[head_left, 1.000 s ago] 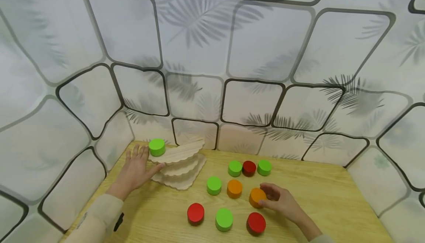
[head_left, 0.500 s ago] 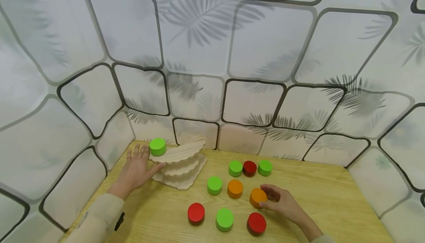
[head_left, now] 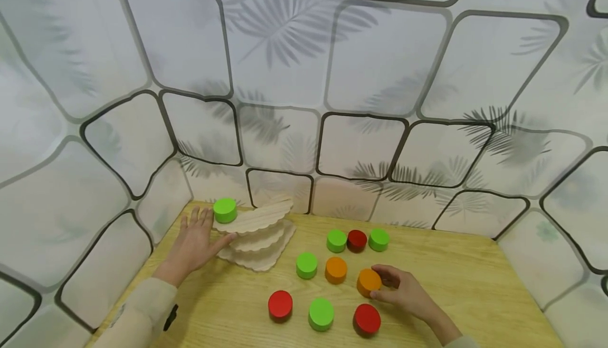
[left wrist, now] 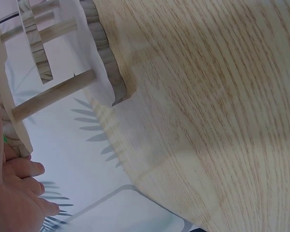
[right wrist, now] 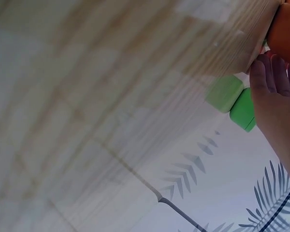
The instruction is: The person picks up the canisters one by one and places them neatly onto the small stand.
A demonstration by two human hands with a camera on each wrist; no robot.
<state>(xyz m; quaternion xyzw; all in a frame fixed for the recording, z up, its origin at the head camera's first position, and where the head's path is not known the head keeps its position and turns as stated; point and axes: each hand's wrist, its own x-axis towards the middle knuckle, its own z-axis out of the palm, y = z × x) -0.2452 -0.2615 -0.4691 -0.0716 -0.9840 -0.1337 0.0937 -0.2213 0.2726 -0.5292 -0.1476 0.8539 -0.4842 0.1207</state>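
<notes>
A tiered wooden stand [head_left: 256, 261] with scalloped shelves and round dowels stands at the back left. One green round block [head_left: 225, 210] sits on its top shelf, at the left end. My left hand [head_left: 192, 242] rests against that shelf's left edge, with fingers spread and thumb along the front; in the left wrist view the fingertips [left wrist: 36, 169] show beyond the shelf edge. On the table, my right hand [head_left: 401, 290] holds an orange round block [head_left: 368, 283] at its right side, thumb in front and fingers behind. The orange block [right wrist: 285, 34] appears beyond the fingers in the right wrist view.
Several more round blocks lie about the wooden table [head_left: 451, 263]: a dark red block [head_left: 356, 241] between two green ones, an orange block [head_left: 335, 270] beside a green one, and a front row with a red block [head_left: 280, 306]. Patterned wall covering [head_left: 280, 142] surrounds the table.
</notes>
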